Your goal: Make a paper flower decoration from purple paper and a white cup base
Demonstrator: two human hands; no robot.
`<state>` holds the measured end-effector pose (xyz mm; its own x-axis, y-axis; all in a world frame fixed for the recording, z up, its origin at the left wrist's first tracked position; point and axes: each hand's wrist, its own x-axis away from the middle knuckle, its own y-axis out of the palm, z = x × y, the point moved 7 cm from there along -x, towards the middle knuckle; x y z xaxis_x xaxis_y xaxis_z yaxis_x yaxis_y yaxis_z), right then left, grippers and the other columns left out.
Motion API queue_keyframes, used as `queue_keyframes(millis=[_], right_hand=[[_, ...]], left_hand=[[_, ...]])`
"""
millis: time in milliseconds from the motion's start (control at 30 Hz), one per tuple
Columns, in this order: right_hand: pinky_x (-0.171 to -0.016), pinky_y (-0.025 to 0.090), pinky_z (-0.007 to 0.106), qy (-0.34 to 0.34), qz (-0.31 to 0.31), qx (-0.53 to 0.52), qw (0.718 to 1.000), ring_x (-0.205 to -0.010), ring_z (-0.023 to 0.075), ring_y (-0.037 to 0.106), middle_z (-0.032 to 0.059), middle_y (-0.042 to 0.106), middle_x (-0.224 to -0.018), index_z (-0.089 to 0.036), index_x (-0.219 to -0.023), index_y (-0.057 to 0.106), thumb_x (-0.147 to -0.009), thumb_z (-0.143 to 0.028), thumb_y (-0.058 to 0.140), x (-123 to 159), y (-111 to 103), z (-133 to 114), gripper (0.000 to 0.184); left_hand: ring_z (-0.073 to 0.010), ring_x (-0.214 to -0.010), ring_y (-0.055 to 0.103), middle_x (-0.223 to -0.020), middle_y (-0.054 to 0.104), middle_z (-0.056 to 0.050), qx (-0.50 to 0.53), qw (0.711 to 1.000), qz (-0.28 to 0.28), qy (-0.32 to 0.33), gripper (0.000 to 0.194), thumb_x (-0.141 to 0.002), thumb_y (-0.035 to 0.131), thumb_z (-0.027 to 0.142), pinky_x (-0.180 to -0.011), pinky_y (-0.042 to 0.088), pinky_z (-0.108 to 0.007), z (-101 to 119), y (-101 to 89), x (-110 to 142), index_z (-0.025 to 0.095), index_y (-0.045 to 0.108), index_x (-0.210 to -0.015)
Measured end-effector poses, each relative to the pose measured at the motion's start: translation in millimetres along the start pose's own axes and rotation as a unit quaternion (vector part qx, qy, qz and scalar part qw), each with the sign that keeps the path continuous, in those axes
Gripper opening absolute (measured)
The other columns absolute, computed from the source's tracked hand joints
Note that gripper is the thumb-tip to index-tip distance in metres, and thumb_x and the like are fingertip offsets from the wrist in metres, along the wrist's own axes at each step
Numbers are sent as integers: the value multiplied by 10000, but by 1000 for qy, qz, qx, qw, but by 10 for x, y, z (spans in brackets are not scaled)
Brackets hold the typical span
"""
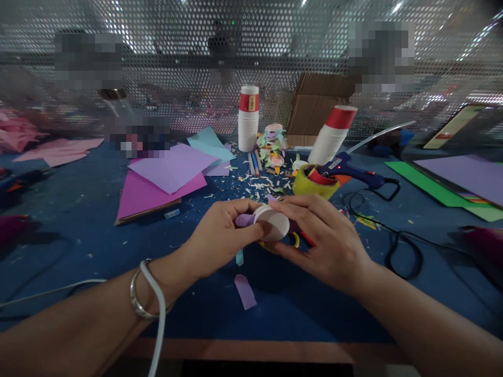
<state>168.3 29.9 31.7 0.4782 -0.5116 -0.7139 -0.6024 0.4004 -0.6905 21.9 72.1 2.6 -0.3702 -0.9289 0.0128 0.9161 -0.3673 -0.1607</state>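
Wearing a silver bangle on the left wrist, nearest the camera — with a white cord hanging across. Pinching a white paper cup between thumb and bent fingers of the left hand, pressing the thumb tip against the round face. Curving the right hand around the other side, resting fingers along the upper rim and keeping the thumb low; spreading about as wide as the cup, though not showing clearly whether squeezing or merely touching. Holding the cup above the blue tabletop, between both palms. Leaving room on the near side, down to the brownish front edge, with one lilac strip lying between. Facing tighter quarters beyond — paper scraps, a yellow tape roll with a glue gun resting on top, and, farther left, a lilac sheet overlapping a magenta sheet. Showing the cup's pale round end toward the camera, tilting slightly, with a lilac paper piece sitting just beside it and a yellow loop partly hiding behind.
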Motion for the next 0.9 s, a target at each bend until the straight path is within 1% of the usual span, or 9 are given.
queue_keyframes(millis=[167,300,433,533,633,733,900], right_hand=[[-870,583,436,9,14,10,1000,-1029,258,670,130,704,-1125,-159,-1269,608,-897,-293,687,-19,-25,9,404],[-857,572,435,2,20,24,1000,-1006,262,662,132,705,-1100,-152,-1253,611,-894,-254,683,-31,-37,-3,380],[-837,565,427,-15,29,38,999,-976,261,655,136,696,-1080,-133,-1235,619,-883,-204,675,-26,-66,-42,364],[-844,562,422,-21,27,44,998,-980,256,650,131,686,-1088,-140,-1260,604,-877,-180,677,-17,-75,-64,392],[-858,558,416,-24,27,49,998,-996,253,646,128,679,-1105,-144,-1278,590,-865,-164,692,-14,-81,-75,426],[-858,556,406,-23,30,52,998,-1003,251,642,128,674,-1116,-139,-1279,587,-854,-147,699,-19,-84,-76,440],[-842,560,390,-35,19,65,997,-994,241,637,119,683,-1108,-139,-1285,583,-854,-119,680,-23,-56,-100,442]], left_hand=[[-129,-763,592,-837,706,1,-23,999,38,28,153,-765,771,252,-697,451,-219,26,-72,-3,171,734,-890],[-132,-759,609,-831,710,-1,-18,998,50,28,155,-783,768,259,-695,464,-221,-6,-67,12,170,731,-905],[-148,-822,655,-893,740,-26,51,997,46,18,192,-812,766,310,-763,512,-241,-40,-14,27,170,742,-941],[-145,-826,673,-885,752,-34,125,991,37,7,214,-840,752,357,-794,538,-249,-36,30,34,165,754,-934],[-128,-808,673,-858,754,-26,180,983,25,-2,179,-829,767,320,-780,543,-222,-12,70,40,163,765,-912],[-124,-811,670,-854,750,-24,213,977,18,-4,146,-820,772,295,-771,547,-211,11,94,45,165,773,-888],[-125,-791,661,-816,737,-10,230,973,29,-18,145,-836,759,327,-735,547,-216,-21,93,34,184,771,-823]])
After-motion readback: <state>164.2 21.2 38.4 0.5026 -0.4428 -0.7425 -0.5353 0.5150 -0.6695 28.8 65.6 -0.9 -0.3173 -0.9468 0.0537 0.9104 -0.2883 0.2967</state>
